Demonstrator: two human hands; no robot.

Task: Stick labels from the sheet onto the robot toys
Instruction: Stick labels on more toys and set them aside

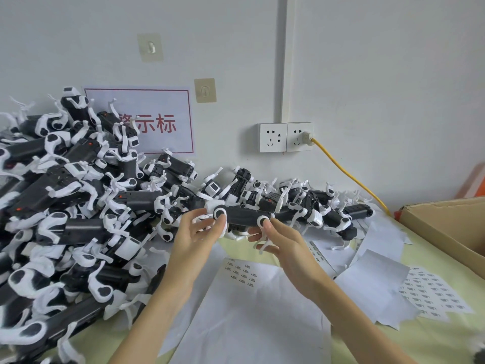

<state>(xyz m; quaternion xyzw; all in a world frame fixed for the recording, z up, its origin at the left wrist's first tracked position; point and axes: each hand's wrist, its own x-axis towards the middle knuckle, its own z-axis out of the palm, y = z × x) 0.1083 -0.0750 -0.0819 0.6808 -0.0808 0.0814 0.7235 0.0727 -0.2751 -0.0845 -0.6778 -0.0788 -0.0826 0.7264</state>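
Note:
A black-and-white robot toy (242, 216) is held level above the table between both hands. My left hand (195, 233) grips its left end by the white legs, thumb near the round joint. My right hand (278, 239) grips its right end, thumb on the other round white joint, white legs sticking out below the fingers. Under the hands lies a label sheet (242, 274) with a small block of dark labels near its top. A second label sheet (433, 295), nearly full, lies to the right.
A tall pile of robot toys (70, 195) fills the left side and a lower row (309, 206) runs along the wall. Blank backing sheets (367, 279) litter the yellow-green table. A cardboard box (451, 227) stands at right. A yellow cable (349, 174) runs from the wall socket.

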